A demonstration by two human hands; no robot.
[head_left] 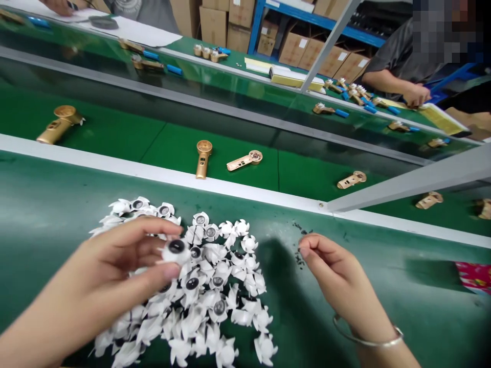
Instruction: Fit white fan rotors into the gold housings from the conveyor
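Note:
Between the thumb and fingers of my left hand [115, 271] is a small white fan blade [177, 250], its black round hub facing up. Beneath and beyond it spreads a heap of similar white fan blades [218, 306], some hub up, others turned over. My right hand [337, 276], with a silver bangle at the wrist, has its thumb and forefinger pinched together over scattered tiny black pieces [299, 260] on the green bench. Whatever lies in that pinch is too small to make out.
Past a pale rail [245, 186], a green conveyor carries gold handheld fan shells [203, 158]. A metal post [406, 176] slants across the right. Red printed material [473, 276] lies at the right edge. Across the line, two people sit near more fan parts [356, 94] and stacked cartons [215, 25].

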